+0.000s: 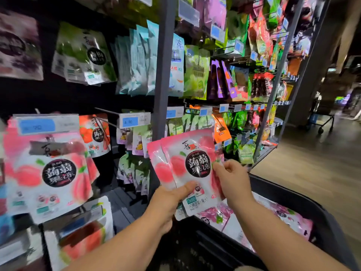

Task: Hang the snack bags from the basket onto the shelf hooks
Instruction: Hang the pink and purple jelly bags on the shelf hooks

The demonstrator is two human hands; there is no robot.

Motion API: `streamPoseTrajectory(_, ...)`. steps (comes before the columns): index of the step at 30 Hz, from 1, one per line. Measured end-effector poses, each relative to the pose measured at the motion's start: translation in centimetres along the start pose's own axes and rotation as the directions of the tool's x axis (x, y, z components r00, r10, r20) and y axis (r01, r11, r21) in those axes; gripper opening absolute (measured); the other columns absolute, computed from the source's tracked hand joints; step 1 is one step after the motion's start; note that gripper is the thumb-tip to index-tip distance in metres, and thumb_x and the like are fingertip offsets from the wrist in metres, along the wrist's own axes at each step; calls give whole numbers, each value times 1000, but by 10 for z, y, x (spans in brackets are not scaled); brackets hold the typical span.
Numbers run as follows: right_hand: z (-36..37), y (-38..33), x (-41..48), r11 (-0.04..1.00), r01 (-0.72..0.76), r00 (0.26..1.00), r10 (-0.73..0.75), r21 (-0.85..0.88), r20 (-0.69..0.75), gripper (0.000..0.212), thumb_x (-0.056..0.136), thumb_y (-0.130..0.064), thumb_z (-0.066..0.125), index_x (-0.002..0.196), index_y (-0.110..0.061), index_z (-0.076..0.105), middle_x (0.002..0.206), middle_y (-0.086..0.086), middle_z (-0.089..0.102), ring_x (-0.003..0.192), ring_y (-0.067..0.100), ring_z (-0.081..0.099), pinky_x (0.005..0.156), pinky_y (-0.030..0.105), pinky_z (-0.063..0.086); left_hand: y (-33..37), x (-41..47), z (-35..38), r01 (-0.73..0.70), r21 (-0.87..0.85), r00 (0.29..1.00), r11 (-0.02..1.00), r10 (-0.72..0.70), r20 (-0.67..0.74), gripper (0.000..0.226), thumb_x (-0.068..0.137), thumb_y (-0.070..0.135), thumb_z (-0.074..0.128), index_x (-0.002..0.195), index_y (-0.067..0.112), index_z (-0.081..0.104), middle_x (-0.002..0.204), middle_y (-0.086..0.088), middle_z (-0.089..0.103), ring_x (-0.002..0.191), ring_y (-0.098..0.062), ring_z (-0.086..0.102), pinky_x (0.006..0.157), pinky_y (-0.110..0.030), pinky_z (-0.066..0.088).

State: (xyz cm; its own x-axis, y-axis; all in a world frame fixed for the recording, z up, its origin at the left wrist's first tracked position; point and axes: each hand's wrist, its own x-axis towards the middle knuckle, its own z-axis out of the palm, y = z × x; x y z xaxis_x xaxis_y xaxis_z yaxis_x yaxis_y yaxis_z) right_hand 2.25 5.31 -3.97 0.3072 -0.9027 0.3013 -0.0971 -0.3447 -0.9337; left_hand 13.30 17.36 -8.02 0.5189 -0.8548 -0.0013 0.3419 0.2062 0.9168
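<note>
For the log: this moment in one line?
left hand grips pink bags | right hand pinches them | basket: purple bags inside

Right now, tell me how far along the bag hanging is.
Looks done: matching pink peach bags hang at far left. In hand: the left hand and right hand grip a small stack of pink bags, raised in front of the display and not yet on a hook. Left: the basket holds purple bags and more to hang.

Dim aisle: light is falling brightest on the glossy pink plastic snack bags (187,169); hanging pink packets (46,169) at left are blurring; the grey metal upright (164,75) is leaning with wide-angle distortion
</note>
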Motion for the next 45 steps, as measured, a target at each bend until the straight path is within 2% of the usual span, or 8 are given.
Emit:
streamPoseTrajectory(8,42,-51,-16,999,-10,892,-13,48,451,11,92,-24,67,99,-32,65,92,11,69,76,23,63,72,33,48,28,-33,-72,-173,150,974,973,192,-118,25,66,12,77,90,9,75,95,-12,77,87,-21,73,75,-26,57)
streamPoseTrajectory(11,65,-67,-27,994,7,864,-62,110,500,11,96,-27,62,97,-19,69,85,-1,67,64,2,63,54,18,47,41,-48,-94,-192,214,959,958,230,-169,18,76,3,76,94,3,74,92,-8,77,82,-14,73,73,-23,55)
streamPoseTrajectory(22,139,-76,-57,894,-312,817,78,323,571,6,90,-6,60,87,-3,65,76,16,59,69,23,57,67,33,46,57,-77,-152,-151,352,930,924,253,-265,45,56,34,94,92,13,77,95,-10,76,90,-27,71,90,-44,55)
streamPoseTrajectory(30,158,-63,-59,993,-29,871,-31,114,491,29,89,-8,56,61,-16,60,74,0,60,70,15,54,66,30,42,63,-97,-167,-21,465,927,885,192,-323,19,77,32,81,83,16,72,50,13,61,43,-10,50,45,-23,37)
streamPoseTrajectory(35,166,-62,-61,960,276,839,-219,-42,498,32,103,-16,39,73,-13,47,75,2,49,73,18,43,62,35,28,63,-101,-185,21,518,929,855,175,-326,69,45,73,84,83,16,77,66,-10,65,60,-35,52,58,-43,42)
streamPoseTrajectory(38,172,-64,-64,925,371,850,-305,-78,430,32,106,-17,33,86,-2,53,78,6,50,74,22,43,59,35,25,65,-100,-185,6,452,925,892,166,-340,68,47,63,89,95,16,77,95,-10,76,96,-53,64,93,-59,50)
streamPoseTrajectory(42,172,-64,-64,956,277,882,-294,98,367,26,106,-26,36,99,-7,52,81,-5,50,77,20,49,59,14,33,66,-103,-185,-34,418,918,908,194,-346,49,62,42,90,95,8,76,85,-4,77,80,-32,67,78,-40,48)
streamPoseTrajectory(45,182,-55,-69,982,156,788,-188,105,587,46,101,-55,36,102,-13,56,90,-3,57,89,16,57,76,32,45,67,-107,-184,-57,300,897,952,181,-402,33,78,12,78,108,3,71,98,-6,77,101,-26,70,94,-37,52)
